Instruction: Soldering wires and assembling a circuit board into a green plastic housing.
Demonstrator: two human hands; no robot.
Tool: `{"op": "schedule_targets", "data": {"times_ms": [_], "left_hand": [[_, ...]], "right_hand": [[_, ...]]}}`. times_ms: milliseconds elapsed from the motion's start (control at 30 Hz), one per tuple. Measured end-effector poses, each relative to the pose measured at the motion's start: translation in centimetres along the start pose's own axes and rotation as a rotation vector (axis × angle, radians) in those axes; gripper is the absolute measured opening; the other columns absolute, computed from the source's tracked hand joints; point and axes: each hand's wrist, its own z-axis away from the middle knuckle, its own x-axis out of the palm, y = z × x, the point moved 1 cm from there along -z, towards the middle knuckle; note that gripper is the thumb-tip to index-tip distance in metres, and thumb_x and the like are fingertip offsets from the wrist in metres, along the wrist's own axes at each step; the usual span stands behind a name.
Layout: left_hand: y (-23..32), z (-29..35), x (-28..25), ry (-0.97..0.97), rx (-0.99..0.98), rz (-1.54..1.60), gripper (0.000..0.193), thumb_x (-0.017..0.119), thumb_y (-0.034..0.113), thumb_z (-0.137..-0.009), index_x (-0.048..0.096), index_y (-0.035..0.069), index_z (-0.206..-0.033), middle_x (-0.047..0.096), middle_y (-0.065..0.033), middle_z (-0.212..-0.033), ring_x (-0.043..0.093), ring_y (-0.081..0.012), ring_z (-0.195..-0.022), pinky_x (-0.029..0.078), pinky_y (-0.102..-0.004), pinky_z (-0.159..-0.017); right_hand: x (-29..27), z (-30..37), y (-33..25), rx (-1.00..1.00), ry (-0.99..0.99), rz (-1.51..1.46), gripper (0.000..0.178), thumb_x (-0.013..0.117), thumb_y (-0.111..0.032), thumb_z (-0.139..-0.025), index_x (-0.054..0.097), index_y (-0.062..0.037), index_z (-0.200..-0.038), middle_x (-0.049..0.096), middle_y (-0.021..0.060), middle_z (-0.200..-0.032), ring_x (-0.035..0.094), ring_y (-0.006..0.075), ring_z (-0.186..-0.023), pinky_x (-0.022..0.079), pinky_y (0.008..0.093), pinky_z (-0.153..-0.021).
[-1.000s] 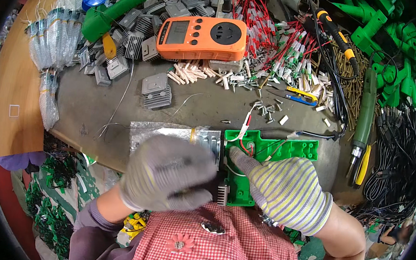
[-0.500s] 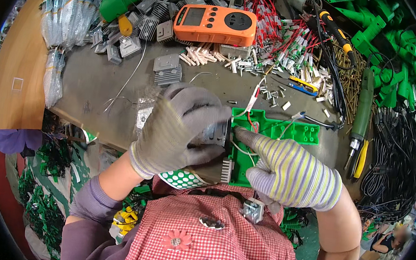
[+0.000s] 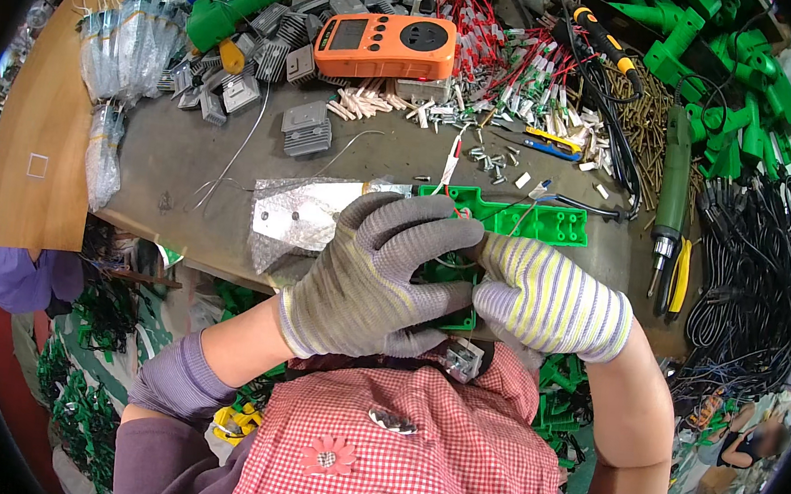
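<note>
My left hand (image 3: 393,270), in a grey knit glove, curls over the left end of an L-shaped green plastic housing (image 3: 559,227). What its fingers grip is hidden beneath them. My right hand (image 3: 553,300), in a striped glove, meets it from the right, its fingers pressed together at the housing's edge; what they pinch is out of sight. Thin wires run inside the housing between both hands. A red and white wire with a white sleeve (image 3: 450,164) rises from its top edge. Left of the housing lies a pale metal plate (image 3: 300,212) partly in bubble wrap.
An orange meter (image 3: 385,47) stands at the back before piled finned metal blocks. Screws (image 3: 492,164), white sleeves and blue-yellow pliers (image 3: 552,145) lie beyond the housing. At right are a green power screwdriver (image 3: 671,196) and coiled black cables (image 3: 749,287). Bagged parts (image 3: 126,45) lie left.
My left hand has shifted right and down over the housing, covering the finned metal block seen beside it. The bubble-wrapped plate now shows more. My right fingertips have drawn back from inside the housing.
</note>
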Motion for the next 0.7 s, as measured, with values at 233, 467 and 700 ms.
{"op": "schedule_targets", "data": {"times_ms": [233, 467, 700], "left_hand": [[0.1, -0.5, -0.1, -0.067, -0.070, -0.056, 0.052, 0.076, 0.048, -0.059, 0.075, 0.017, -0.100, 0.051, -0.0143, -0.138, 0.046, -0.0390, -0.127, 0.038, -0.0533, -0.104], [0.5, -0.8, -0.1, -0.062, -0.083, 0.002, 0.038, 0.077, 0.041, -0.056, 0.074, 0.020, -0.088, 0.051, -0.0092, -0.139, 0.048, -0.0327, -0.127, 0.039, -0.0544, -0.103], [-0.2, 0.5, 0.4, 0.039, 0.010, 0.039, 0.033, 0.081, 0.037, -0.052, 0.070, 0.020, -0.078, 0.056, -0.0075, -0.136, 0.051, -0.0345, -0.123, 0.042, -0.0518, -0.098]], "right_hand": [[-0.5, 0.5, 0.2, -0.341, 0.087, 0.222, 0.044, 0.062, -0.015, -0.082, 0.057, 0.0070, -0.120, 0.064, 0.0306, -0.104, 0.064, 0.0445, -0.095, 0.053, 0.0463, -0.081], [-1.0, 0.0, 0.8, -0.816, 0.277, 0.635, 0.036, 0.069, -0.015, -0.080, 0.057, 0.0011, -0.110, 0.066, 0.0252, -0.095, 0.067, 0.0401, -0.084, 0.052, 0.0495, -0.068], [4.6, 7.0, -0.1, -0.012, 0.407, 0.325, 0.041, 0.069, -0.041, -0.086, 0.065, -0.0031, -0.102, 0.066, 0.0143, -0.068, 0.069, 0.0340, -0.065, 0.054, 0.0453, -0.062]]}}
